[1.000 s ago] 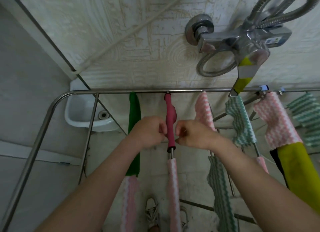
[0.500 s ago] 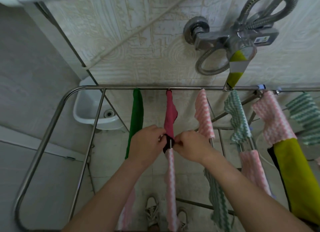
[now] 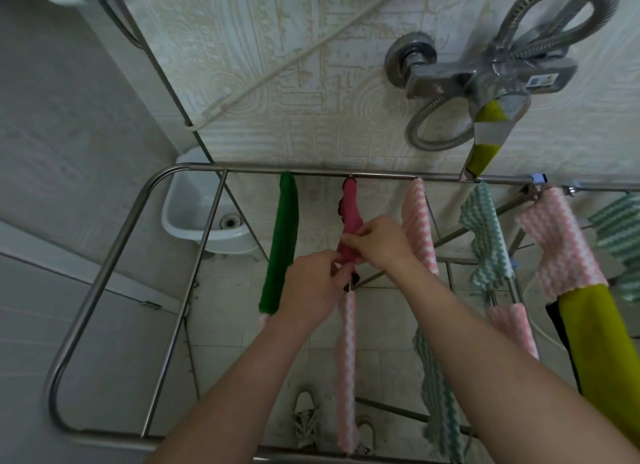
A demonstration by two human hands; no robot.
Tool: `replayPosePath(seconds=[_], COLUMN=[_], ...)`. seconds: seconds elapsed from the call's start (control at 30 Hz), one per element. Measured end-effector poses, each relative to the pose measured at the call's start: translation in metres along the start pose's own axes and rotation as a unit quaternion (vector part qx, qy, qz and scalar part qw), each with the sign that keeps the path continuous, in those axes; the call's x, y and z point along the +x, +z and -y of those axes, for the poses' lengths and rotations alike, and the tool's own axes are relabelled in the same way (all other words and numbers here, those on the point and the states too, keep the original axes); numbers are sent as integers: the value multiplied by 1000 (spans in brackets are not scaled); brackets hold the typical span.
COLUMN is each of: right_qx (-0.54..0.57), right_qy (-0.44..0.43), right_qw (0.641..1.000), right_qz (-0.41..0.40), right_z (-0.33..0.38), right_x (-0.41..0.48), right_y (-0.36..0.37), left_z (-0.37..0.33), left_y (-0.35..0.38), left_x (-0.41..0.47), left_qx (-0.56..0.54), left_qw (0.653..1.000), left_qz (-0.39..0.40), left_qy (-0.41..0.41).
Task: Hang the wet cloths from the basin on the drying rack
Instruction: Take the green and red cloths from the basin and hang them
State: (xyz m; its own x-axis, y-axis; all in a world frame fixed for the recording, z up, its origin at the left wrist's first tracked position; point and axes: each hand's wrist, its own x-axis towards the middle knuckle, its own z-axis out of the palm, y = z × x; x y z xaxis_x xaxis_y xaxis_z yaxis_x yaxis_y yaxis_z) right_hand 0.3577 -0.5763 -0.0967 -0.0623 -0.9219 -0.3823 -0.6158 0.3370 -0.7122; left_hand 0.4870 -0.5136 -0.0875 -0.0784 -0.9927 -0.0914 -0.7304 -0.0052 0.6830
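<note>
A dark pink cloth [image 3: 350, 209] hangs over a rod of the steel drying rack [image 3: 104, 266]. My right hand [image 3: 379, 243] pinches its lower part from the right. My left hand [image 3: 313, 283] pinches its bottom end from the left, just above a pink-and-white zigzag cloth [image 3: 346, 363] on the same rod. A green cloth [image 3: 282, 245] hangs on the rod to the left. The white basin [image 3: 187, 214] stands on the floor beyond the rack's far left corner; no cloth shows in it.
More cloths hang to the right: pink zigzag [image 3: 419, 221], green zigzag [image 3: 485, 231], pink zigzag [image 3: 557, 245] and a yellow-green one [image 3: 602, 359]. A chrome shower mixer [image 3: 485, 72] with hose juts from the tiled wall above. My shoes [image 3: 304, 418] show on the floor.
The view has dropped and pulled back. My right hand has moved up along the dark pink cloth while my left hand stays at its lower end.
</note>
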Motion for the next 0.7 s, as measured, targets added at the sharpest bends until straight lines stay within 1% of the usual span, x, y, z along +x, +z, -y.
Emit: replayPosePath(seconds=[0.1,0.17,0.37,0.47,0.53,0.6,0.63,0.7], right_qx=[3,25,67,19,-47,-112,-128,-121], right_qy=[6,11,13,-22,-73,-118,-129,-138], right_qw=[1000,1000,997,999,996,987,983,983], right_qz=[0,8,21,21,16,9,4,-8], right_z=[3,3,1,0,-2,-5,-7,-13], right_x=[-3,-3,-9,-19,-31,-47,-57,-73], right_y=[-2,-3,-5,-11,-20,-31,-37,-45], left_z=[-8,-10,-13,-15,-16,-15,-17,-20], left_y=[3,3,2,1,1,1,1,-1], left_x=[2,4,8,6,4,1,-1,-5], left_qx=[-25,-39,0,11,1,-8,-7,10], left_qw=[999,998,998,998,998,996,996,995], left_qz=[-2,-5,15,23,30,41,48,55], left_qy=[-34,-56,-66,-64,-61,-74,-80,-84])
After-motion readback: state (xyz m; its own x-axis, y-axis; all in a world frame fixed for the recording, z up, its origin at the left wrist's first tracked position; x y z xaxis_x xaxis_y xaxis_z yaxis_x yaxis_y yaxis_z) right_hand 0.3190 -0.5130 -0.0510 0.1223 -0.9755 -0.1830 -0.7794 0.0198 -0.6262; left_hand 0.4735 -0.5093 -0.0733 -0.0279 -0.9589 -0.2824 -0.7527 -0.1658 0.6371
